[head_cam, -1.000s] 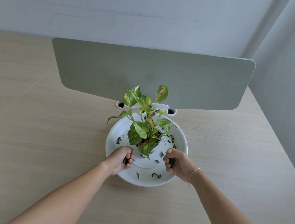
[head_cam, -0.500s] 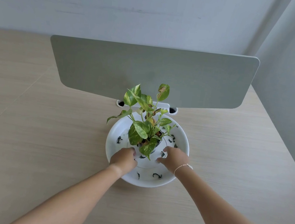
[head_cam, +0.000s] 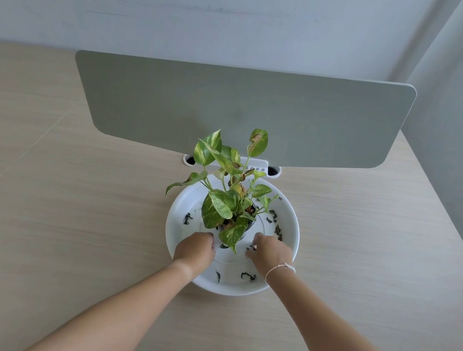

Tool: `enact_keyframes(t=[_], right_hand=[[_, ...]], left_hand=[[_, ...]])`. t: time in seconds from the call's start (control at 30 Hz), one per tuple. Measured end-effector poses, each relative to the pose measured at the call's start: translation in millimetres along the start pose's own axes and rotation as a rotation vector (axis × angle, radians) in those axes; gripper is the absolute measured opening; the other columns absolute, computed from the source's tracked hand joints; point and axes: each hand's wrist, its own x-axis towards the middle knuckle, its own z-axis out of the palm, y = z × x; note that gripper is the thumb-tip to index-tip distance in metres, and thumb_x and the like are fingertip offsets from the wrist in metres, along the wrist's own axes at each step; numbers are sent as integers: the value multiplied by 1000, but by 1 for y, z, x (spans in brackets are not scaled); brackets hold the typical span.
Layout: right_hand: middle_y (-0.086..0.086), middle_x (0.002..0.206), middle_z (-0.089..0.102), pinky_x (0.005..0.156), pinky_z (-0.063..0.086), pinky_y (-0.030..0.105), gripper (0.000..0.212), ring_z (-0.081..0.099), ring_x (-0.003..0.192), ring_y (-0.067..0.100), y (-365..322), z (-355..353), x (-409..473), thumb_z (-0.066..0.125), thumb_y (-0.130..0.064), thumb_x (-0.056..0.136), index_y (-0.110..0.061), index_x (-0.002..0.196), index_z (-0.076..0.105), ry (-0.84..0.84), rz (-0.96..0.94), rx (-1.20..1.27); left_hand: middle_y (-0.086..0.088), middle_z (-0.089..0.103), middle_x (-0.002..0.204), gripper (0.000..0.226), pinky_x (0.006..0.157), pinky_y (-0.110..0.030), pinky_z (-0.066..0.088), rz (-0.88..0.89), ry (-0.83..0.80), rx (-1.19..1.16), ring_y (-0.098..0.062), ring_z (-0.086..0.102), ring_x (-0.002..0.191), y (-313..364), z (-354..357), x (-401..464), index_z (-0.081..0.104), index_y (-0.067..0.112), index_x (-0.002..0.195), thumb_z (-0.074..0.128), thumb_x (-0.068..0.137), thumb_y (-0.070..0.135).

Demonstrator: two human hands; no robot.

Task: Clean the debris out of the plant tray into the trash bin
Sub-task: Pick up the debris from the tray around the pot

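Observation:
A round white plant tray [head_cam: 172, 228] sits on the wooden desk with a small potted plant [head_cam: 229, 204] in its middle. Dark bits of debris [head_cam: 247, 276] lie scattered on the tray floor, with more at the left [head_cam: 188, 218] and at the right [head_cam: 277, 231]. My left hand [head_cam: 194, 251] is inside the tray just left of the pot, knuckles up, fingers curled into a fist on debris. My right hand [head_cam: 268, 254] is just right of the pot, its fingertips pinched on dark bits. No trash bin is in view.
A grey-green divider panel [head_cam: 241, 112] stands upright right behind the tray, on a white bracket with cable holes [head_cam: 274, 171]. The plant's leaves hang over the tray between my hands. The desk's right edge [head_cam: 453, 214] runs along a grey wall.
Both hands have moved forward from the tray's near rim toward the pot and turned knuckles up. The camera has tipped slightly.

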Motion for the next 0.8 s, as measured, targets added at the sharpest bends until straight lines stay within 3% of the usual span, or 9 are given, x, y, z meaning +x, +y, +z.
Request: enact_keyframes(t=[0.1, 0.2, 0.27, 0.37, 0.53, 0.63, 0.7, 0.73, 0.8], right_hand=[[8, 105, 67, 67, 44, 30, 26, 64, 94, 28, -1, 3, -2, 43, -23, 92, -11, 109, 59, 9, -7, 2], [10, 105, 67, 71, 49, 32, 26, 64, 94, 29, -1, 5, -4, 38, -18, 93, -10, 108, 58, 8, -11, 1], [9, 106, 66, 74, 51, 34, 25, 64, 95, 29, -1, 5, -3, 38, -18, 94, -10, 109, 57, -4, -7, 2], [9, 109, 66, 75, 50, 34, 25, 64, 98, 30, 0, 5, -1, 38, -19, 95, -10, 112, 55, -30, 2, -9], [9, 114, 64, 79, 49, 34, 28, 62, 102, 28, 0, -1, 1, 40, -25, 97, -9, 115, 55, -106, 13, 31], [8, 105, 65, 73, 46, 30, 27, 61, 88, 22, 2, -10, 5, 45, -26, 96, -8, 110, 59, -162, 66, 235], [6, 80, 58, 61, 38, 27, 22, 49, 62, 16, 5, -17, 9, 46, -25, 95, -10, 86, 60, -198, 103, 428], [3, 69, 51, 56, 34, 26, 25, 42, 54, 14, 6, -21, 10, 45, -23, 95, -13, 73, 52, -226, 135, 530], [1, 61, 39, 49, 28, 21, 29, 33, 49, 13, 11, -28, 9, 42, -19, 97, -17, 67, 39, -311, 250, 811]], left_hand=[[0, 47, 66, 20, 53, -24, 32, 36, -58, -166, -18, 45, 63, 2, 0, -2, 40, 15, 70, 41, 89, 13], [4, 34, 58, 34, 50, -21, 25, -57, -55, -476, -13, 32, 54, 3, -3, 1, 29, 17, 61, 50, 89, 21], [2, 38, 59, 29, 50, -21, 30, -153, -63, -702, -15, 34, 54, 1, -6, 6, 36, 15, 67, 56, 86, 26], [-4, 47, 63, 13, 47, -21, 37, -302, -105, -960, -14, 41, 52, -2, -6, 10, 48, 10, 74, 54, 86, 12], [-6, 46, 64, 22, 37, -17, 34, -412, -117, -1176, -13, 39, 53, 1, -6, 9, 52, 8, 73, 41, 88, -3], [-6, 45, 64, 28, 42, -19, 33, -453, -117, -1166, -14, 38, 52, 5, -8, 8, 50, 8, 68, 35, 87, -4], [-6, 44, 63, 28, 46, -22, 31, -495, -117, -1160, -14, 37, 52, 8, -8, 8, 48, 8, 65, 33, 87, -3], [-6, 44, 62, 28, 47, -22, 30, -513, -122, -1159, -14, 36, 52, 8, -8, 8, 47, 8, 65, 33, 87, -2], [-5, 43, 62, 27, 48, -22, 29, -529, -138, -1162, -14, 35, 52, 11, -8, 7, 47, 8, 66, 34, 87, 1]])
